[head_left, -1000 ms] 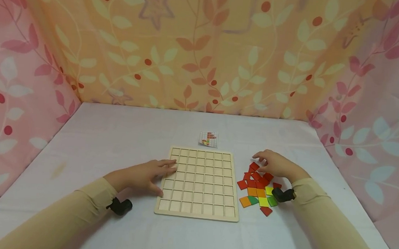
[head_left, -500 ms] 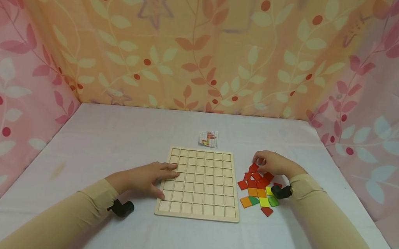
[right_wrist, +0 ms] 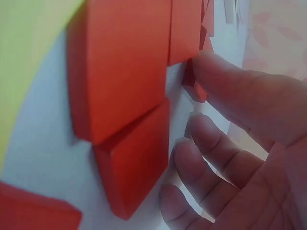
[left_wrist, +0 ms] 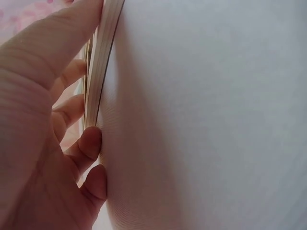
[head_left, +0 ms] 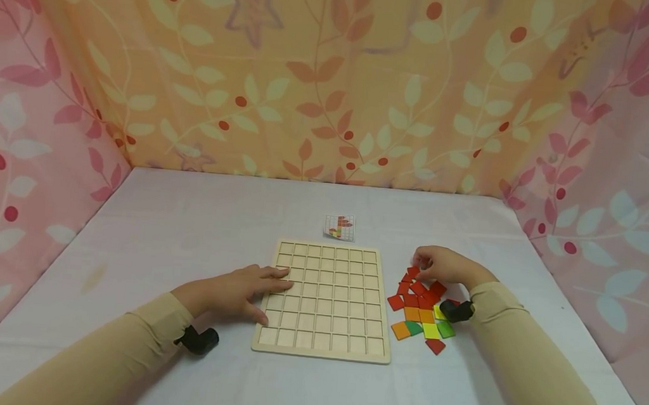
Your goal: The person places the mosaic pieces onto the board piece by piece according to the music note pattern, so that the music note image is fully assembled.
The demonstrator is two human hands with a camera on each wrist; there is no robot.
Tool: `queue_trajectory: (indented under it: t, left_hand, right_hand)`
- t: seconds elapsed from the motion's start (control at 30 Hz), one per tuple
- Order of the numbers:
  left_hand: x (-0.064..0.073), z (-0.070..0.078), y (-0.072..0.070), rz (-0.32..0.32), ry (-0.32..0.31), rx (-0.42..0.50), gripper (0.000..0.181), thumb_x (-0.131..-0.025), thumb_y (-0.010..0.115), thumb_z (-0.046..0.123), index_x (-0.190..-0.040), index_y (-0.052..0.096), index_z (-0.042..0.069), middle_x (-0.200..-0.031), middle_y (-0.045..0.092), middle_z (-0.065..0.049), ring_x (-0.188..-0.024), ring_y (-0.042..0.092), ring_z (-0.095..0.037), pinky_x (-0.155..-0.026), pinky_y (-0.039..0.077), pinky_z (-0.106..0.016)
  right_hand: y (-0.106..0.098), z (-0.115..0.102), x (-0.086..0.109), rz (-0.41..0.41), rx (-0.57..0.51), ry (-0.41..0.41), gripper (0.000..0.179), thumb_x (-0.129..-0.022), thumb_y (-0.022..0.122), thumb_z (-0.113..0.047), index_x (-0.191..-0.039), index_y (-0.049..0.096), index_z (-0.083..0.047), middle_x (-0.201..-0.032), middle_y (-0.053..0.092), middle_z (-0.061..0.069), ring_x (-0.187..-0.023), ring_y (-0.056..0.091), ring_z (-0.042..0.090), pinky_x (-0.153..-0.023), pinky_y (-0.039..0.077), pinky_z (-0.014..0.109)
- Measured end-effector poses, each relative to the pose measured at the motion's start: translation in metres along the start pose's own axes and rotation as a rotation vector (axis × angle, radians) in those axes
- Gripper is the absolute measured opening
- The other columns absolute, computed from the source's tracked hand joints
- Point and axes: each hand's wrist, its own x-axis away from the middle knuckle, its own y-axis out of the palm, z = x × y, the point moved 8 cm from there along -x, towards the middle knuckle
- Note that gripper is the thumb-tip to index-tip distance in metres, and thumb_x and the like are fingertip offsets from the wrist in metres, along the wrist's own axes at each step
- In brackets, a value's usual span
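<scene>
1. Left hand [head_left: 237, 291], fingers spread, rests on the left edge of the wooden board [head_left: 324, 305].
2. Beyond the board: a picture card [head_left: 340, 227].
3. Right of the board: coloured tiles [head_left: 426, 316].
4. Right hand [head_left: 445, 266] bends at a red tile [head_left: 413, 271]; pinching or not, I cannot tell.

A yellow leafy cloth [head_left: 323, 78] rises at the far edge of the white surface [head_left: 215, 213], and pink cloths [head_left: 26, 141] along its left and right edges. One faint brownish stain [head_left: 93, 278] is near the left edge.
</scene>
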Motion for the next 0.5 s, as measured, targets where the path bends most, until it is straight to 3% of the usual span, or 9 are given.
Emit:
queue_trajectory:
  t: [0.23,0.5]
  left_hand:
    - [0.0021,0.0023,0.0008,-0.015,0.019,-0.009,0.08,-0.076,0.059,0.057,-0.144,0.026,0.031,-0.153,0.011,0.006,-0.137,0.014,-0.03,-0.105,0.016,-0.052]
    - [0.0024,0.0017,0.0008,-0.013,0.014,-0.013,0.08,-0.076,0.059,0.057,-0.144,0.027,0.032,-0.153,0.012,0.006,-0.136,0.016,-0.028,-0.104,0.019,-0.051]
  right_hand:
    - [-0.0009,0.0017,0.0001,0.007,0.014,0.016,0.018,-0.08,0.069,-0.013,-0.086,0.053,-0.011,-0.076,0.051,0.004,-0.072,0.048,0.02,-0.064,0.042,0.03]
    - [-0.0036,0.0001,-0.004,-0.011,-0.022,0.051,0.015,-0.082,0.068,-0.018,-0.083,0.055,-0.01,-0.074,0.054,0.005,-0.073,0.049,0.02,-0.065,0.042,0.031]
